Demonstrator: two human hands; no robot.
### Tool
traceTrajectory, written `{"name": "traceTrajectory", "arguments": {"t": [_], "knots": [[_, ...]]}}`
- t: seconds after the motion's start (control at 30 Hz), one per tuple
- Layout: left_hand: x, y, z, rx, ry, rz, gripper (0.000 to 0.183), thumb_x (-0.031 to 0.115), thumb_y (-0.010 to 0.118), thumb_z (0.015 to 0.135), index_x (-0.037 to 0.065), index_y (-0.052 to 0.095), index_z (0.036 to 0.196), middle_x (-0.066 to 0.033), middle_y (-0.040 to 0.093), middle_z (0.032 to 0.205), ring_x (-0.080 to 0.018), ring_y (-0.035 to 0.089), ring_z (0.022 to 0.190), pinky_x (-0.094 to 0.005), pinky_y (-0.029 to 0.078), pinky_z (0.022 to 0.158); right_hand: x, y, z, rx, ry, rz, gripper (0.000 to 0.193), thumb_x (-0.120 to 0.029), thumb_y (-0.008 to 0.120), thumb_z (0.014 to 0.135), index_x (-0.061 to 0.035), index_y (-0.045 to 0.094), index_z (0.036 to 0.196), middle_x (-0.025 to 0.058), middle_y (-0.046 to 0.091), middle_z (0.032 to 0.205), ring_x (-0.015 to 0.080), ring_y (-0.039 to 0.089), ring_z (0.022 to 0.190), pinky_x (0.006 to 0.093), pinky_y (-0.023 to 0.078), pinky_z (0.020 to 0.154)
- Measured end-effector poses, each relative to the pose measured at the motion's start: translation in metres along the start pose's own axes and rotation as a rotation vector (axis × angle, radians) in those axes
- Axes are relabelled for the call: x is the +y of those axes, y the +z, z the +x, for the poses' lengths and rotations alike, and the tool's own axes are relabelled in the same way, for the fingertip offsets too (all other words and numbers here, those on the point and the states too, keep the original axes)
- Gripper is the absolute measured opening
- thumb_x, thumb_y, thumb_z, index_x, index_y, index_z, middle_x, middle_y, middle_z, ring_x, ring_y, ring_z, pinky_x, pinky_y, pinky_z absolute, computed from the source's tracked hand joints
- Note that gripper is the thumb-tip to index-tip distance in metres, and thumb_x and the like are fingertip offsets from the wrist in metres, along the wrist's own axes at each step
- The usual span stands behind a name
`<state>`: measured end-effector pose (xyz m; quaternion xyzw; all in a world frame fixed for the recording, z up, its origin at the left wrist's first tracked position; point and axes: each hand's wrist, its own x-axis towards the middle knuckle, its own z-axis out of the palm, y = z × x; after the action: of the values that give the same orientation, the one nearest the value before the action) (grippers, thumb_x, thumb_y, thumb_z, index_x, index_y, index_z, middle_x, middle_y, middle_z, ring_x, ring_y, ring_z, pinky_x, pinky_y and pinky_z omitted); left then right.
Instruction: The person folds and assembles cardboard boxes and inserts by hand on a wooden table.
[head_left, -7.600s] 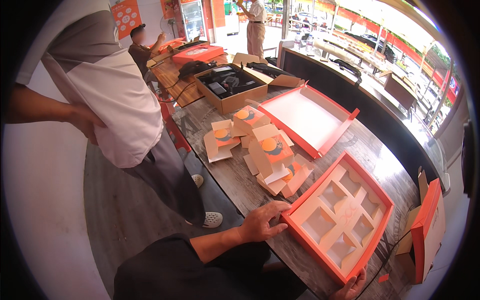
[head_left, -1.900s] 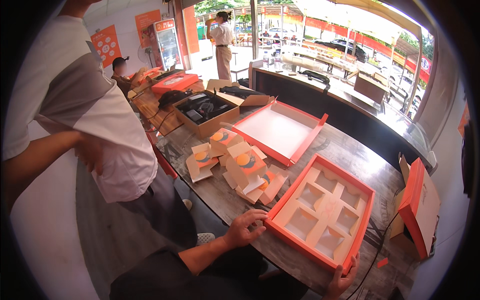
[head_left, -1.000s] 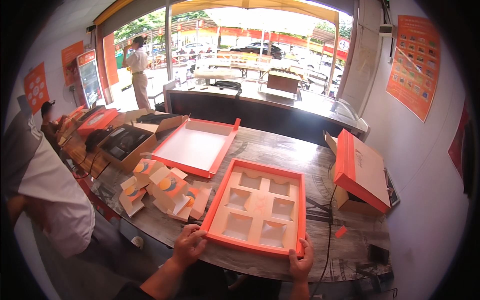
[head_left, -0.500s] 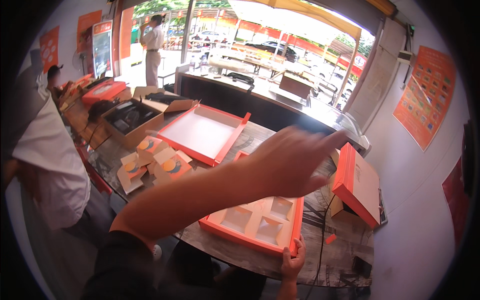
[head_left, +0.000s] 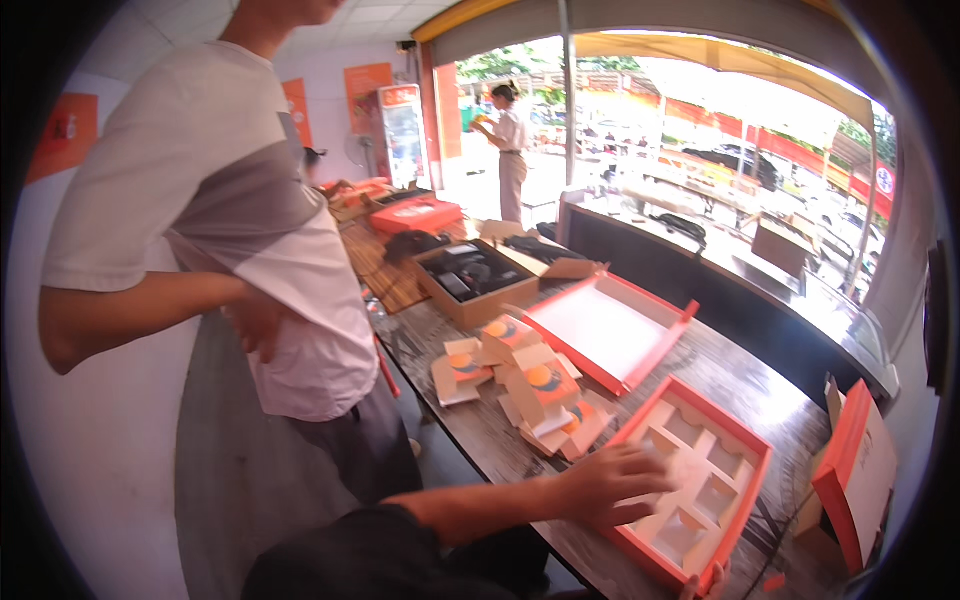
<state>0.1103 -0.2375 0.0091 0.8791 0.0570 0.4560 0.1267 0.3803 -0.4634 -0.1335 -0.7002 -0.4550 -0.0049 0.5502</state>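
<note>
My left hand (head_left: 620,486) reaches over the near left side of a red-rimmed gift box (head_left: 765,470) with a beige insert of square compartments. Its fingers are apart and slightly blurred, with nothing in them; whether they touch the insert I cannot tell. At the box's near corner, low in the picture, my right hand (head_left: 706,582) grips the red edge; only its fingers show. Left of the box lies a pile of small beige cartons (head_left: 540,385) with orange round prints, some with flaps up. Behind them rests a shallow red lid (head_left: 612,325), white side up.
A brown carton (head_left: 480,290) holding black items stands farther back, near a closed red box (head_left: 415,214). Another red-and-beige box (head_left: 858,480) leans at the right. A person in a white shirt (head_left: 290,300) stands close on the left; another person (head_left: 510,150) stands outside.
My left hand has come back from beyond the right of the gift box to its left side. The view has swung left, bringing the nearby person fully in. My right hand stays at the box corner.
</note>
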Motion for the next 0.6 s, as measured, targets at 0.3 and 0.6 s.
{"name": "traceTrajectory", "arguments": {"t": [0.3, 0.6], "knots": [[-0.008, 0.015, -0.152, 0.252, -0.509, -0.081, 0.012, 0.004, 0.076, 0.088, 0.004, 0.065, 0.091, -0.0116, 0.067, 0.101, -0.0307, 0.068, 0.092, -0.0392, 0.057, 0.081, -0.001, 0.004, 0.009, -0.017, 0.107, 0.058, 0.052, -0.023, 0.073, 0.100, 0.0090, 0.062, 0.140, 0.0276, 0.063, 0.144, 0.0383, 0.059, 0.134, 0.0458, 0.044, 0.116], [-0.013, 0.027, -0.159, 0.145, -0.654, 0.007, 0.013, 0.011, 0.074, 0.089, 0.006, 0.062, 0.092, -0.0098, 0.065, 0.093, -0.0303, 0.068, 0.083, -0.0374, 0.056, 0.073, 0.007, 0.006, 0.009, 0.022, 0.075, 0.102, 0.055, -0.022, 0.072, 0.099, 0.0099, 0.059, 0.142, 0.0271, 0.063, 0.144, 0.0385, 0.059, 0.134, 0.0443, 0.045, 0.114]]}}
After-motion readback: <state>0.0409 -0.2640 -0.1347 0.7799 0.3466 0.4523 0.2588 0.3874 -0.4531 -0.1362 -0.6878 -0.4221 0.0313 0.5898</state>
